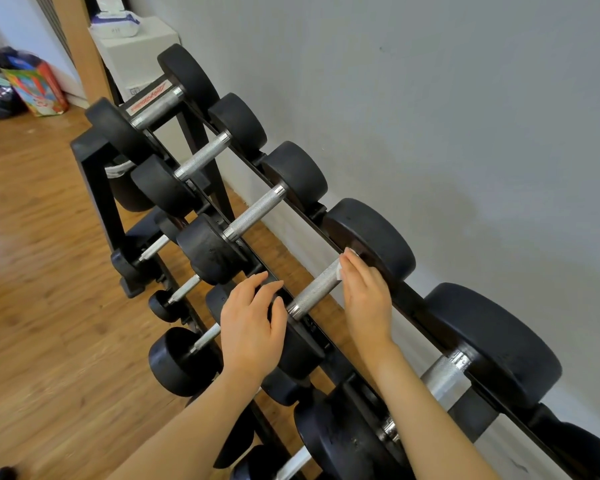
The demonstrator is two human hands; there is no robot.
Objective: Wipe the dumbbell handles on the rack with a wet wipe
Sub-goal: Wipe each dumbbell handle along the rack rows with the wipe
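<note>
Grey wall behind rack | right hand grips wet wipe on dumbbell handle | left hand flat, fingers relaxed, on near weight head beside handle

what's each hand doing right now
Left hand: open, resting on a dumbbell head.
Right hand: presses a wet wipe against the handle.

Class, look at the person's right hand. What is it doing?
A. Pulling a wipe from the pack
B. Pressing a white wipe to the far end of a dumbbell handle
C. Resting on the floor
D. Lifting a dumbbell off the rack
B: the right hand holds the wipe against the far end of the handle, while the dumbbell sits on the rack.
</note>
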